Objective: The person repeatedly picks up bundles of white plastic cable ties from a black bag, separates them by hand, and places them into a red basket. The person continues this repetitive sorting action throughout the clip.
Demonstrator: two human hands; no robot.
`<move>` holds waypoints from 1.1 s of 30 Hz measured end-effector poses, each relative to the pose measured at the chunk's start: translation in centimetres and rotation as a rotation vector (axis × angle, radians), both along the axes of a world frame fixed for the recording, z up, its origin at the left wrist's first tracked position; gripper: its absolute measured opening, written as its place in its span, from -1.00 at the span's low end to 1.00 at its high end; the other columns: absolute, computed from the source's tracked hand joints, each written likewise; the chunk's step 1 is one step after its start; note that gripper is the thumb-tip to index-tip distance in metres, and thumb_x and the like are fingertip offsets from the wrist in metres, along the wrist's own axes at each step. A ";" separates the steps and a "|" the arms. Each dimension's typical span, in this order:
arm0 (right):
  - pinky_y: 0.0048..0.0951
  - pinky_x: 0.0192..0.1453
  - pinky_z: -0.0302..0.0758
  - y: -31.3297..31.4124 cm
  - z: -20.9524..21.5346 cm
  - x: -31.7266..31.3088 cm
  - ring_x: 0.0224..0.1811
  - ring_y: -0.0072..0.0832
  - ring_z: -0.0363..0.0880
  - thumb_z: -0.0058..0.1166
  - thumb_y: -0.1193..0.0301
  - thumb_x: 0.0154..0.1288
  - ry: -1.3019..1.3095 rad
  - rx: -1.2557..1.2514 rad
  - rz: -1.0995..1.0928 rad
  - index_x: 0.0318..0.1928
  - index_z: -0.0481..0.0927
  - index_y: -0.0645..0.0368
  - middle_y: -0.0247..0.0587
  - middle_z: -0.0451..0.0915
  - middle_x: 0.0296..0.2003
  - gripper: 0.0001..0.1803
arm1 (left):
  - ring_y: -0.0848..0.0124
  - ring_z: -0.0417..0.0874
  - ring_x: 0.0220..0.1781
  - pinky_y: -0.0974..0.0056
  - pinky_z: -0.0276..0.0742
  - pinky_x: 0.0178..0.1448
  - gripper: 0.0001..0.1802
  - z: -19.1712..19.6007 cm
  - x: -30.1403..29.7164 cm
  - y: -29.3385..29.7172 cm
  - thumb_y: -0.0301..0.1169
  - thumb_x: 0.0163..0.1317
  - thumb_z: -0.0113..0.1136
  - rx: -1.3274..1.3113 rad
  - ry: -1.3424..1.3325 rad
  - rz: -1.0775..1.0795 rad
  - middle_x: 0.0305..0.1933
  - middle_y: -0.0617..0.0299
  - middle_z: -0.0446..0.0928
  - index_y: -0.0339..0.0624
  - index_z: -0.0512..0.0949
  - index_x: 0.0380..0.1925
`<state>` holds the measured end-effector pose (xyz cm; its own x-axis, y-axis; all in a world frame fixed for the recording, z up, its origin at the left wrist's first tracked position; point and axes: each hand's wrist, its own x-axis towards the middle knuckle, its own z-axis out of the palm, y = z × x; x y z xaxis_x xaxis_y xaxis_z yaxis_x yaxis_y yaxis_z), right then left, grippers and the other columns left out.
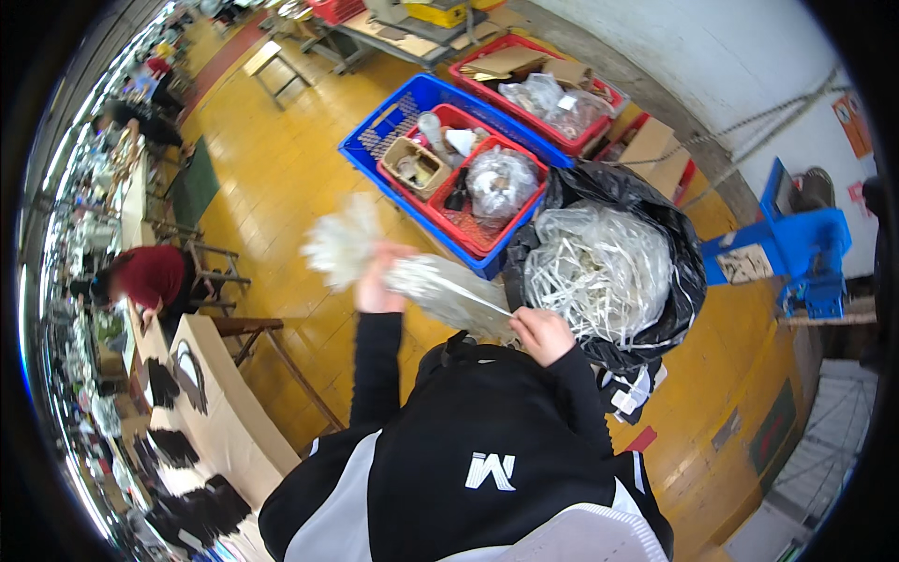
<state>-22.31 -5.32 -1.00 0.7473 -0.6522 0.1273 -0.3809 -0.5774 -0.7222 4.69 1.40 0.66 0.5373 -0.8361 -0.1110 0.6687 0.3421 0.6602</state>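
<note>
My left hand [379, 281] is closed round a gathered bundle of clear plastic film [342, 245], whose crumpled end puffs out above the fist. White strands run from the bundle toward the right and draw together into a narrow white strip [473, 298]. The fingers of my right hand [543, 335] pinch the far end of that strip. More loose clear plastic [459, 314] hangs below the strip. Just beyond my right hand stands a black plastic bag [688, 281], filled with clear film and shredded white strips [599, 272].
Ahead, a blue crate [375, 140] holds red bins with plastic bags and small items. Behind it is another red crate [510, 47]. A blue metal machine [782, 248] stands at the right. At the left, a person [154, 281] sits by a long worktable [239, 403] with dark pieces.
</note>
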 end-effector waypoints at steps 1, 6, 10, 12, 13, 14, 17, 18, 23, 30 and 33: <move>-0.11 -0.37 0.42 -0.9 -0.7 -1.0 -0.46 -0.08 0.53 0.01 0.32 0.21 0.045 0.011 -0.030 -0.45 0.47 0.17 -0.04 0.53 -0.54 -0.81 | 0.21 0.56 -0.22 0.11 0.49 -0.01 -0.77 0.3 2.6 1.1 -0.53 0.07 0.10 -0.083 -0.044 0.112 -0.29 0.16 0.53 -0.16 0.45 -0.22; -0.13 -0.20 0.50 -4.5 -8.1 -12.7 -0.35 -0.09 0.59 0.06 0.31 0.11 0.704 0.006 -0.494 -0.35 0.54 0.11 -0.04 0.59 -0.46 -0.84 | 0.27 0.56 -0.28 0.08 0.52 -0.09 -0.78 3.8 19.8 13.6 -0.45 -0.01 0.12 -0.162 -0.330 0.844 -0.39 0.21 0.52 -0.10 0.46 -0.29; -0.25 0.02 0.47 -3.9 -8.1 -17.4 -0.10 -0.10 0.55 0.07 0.49 -0.02 0.682 0.149 -0.496 -0.01 0.50 0.07 0.00 0.56 -0.17 -0.55 | 0.32 0.50 -0.42 0.17 0.49 -0.28 -0.85 6.6 28.3 26.8 -0.33 0.00 0.06 -0.132 -1.006 1.626 -0.53 0.21 0.44 -0.15 0.47 -0.45; -0.27 0.06 0.45 -3.4 -9.0 -19.1 -0.06 -0.10 0.52 0.05 0.55 -0.03 0.613 0.159 -0.423 0.03 0.49 0.08 0.01 0.55 -0.13 -0.50 | 0.39 0.42 -0.49 0.23 0.41 -0.34 -0.86 10.7 24.1 24.6 -0.30 0.12 0.04 -0.276 -0.756 1.729 -0.58 0.30 0.36 -0.11 0.46 -0.41; -0.27 0.08 0.42 -3.6 -11.5 -19.8 -0.03 -0.07 0.50 -0.01 0.58 -0.03 0.549 0.143 -0.417 0.03 0.48 0.11 0.03 0.54 -0.12 -0.50 | 0.43 0.38 -0.53 0.25 0.38 -0.37 -0.86 13.5 21.8 23.4 -0.29 0.18 0.02 -0.358 -0.643 1.777 -0.60 0.34 0.32 -0.10 0.46 -0.39; -0.24 0.09 0.41 -4.4 -12.6 -19.1 -0.02 -0.07 0.48 -0.04 0.59 -0.01 0.516 0.209 -0.444 0.02 0.49 0.12 0.08 0.52 -0.10 -0.52 | 0.44 0.39 -0.52 0.26 0.39 -0.34 -0.87 14.4 21.8 24.0 -0.30 0.19 0.02 -0.381 -0.635 1.848 -0.60 0.35 0.32 -0.10 0.45 -0.38; -0.22 0.05 0.43 -7.1 -13.4 -14.7 -0.05 -0.05 0.49 -0.08 0.59 0.03 0.231 0.107 -0.429 -0.04 0.51 0.12 0.04 0.54 -0.12 -0.60 | 0.41 0.43 -0.48 0.25 0.42 -0.22 -0.86 17.6 19.0 21.4 -0.33 0.18 0.02 -0.217 -0.729 1.939 -0.59 0.33 0.34 -0.14 0.46 -0.45; -0.22 0.03 0.44 -8.1 -14.4 -12.8 -0.07 -0.04 0.50 -0.09 0.58 0.04 0.094 0.067 -0.432 -0.06 0.52 0.12 0.02 0.55 -0.13 -0.62 | 0.39 0.45 -0.46 0.23 0.42 -0.16 -0.85 16.9 20.5 22.6 -0.34 0.17 0.03 -0.166 -0.835 1.854 -0.57 0.31 0.37 -0.16 0.47 -0.47; -0.18 -0.07 0.48 -9.7 -19.2 -6.9 -0.17 -0.14 0.56 -0.03 0.42 0.07 0.335 -0.057 -0.447 -0.31 0.63 0.11 -0.09 0.60 -0.27 -0.80 | 0.40 0.47 -0.41 0.23 0.47 -0.16 -0.84 10.9 21.7 17.1 -0.39 0.17 0.05 0.100 -0.876 1.294 -0.49 0.26 0.41 -0.24 0.47 -0.31; -0.22 -0.16 0.48 -8.2 -13.5 -3.2 -0.32 -0.19 0.57 0.12 0.32 0.08 0.195 -0.214 -0.581 -0.42 0.63 0.13 -0.12 0.60 -0.42 -0.85 | 0.53 0.39 -0.44 0.38 0.41 -0.26 -0.60 -0.4 8.5 5.4 -0.34 0.19 0.15 0.336 -0.366 0.292 -0.56 0.38 0.32 -0.28 0.44 0.01; -0.18 -0.23 0.48 -5.5 -7.8 -0.1 -0.30 -0.12 0.56 0.04 0.32 0.23 -0.141 -0.030 -0.515 -0.27 0.58 0.16 -0.04 0.58 -0.40 -0.82 | 0.57 0.30 -0.44 0.45 0.27 -0.20 -0.50 -4.5 0.8 3.2 -0.18 0.26 0.05 0.420 -0.298 -0.171 -0.42 0.29 0.47 -0.36 0.41 0.04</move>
<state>-22.41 -10.83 -8.75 0.3061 -0.9244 0.2274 -0.5207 -0.3626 -0.7729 5.54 4.63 -3.88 0.4567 -0.8309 -0.3179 0.4550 -0.0889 0.8861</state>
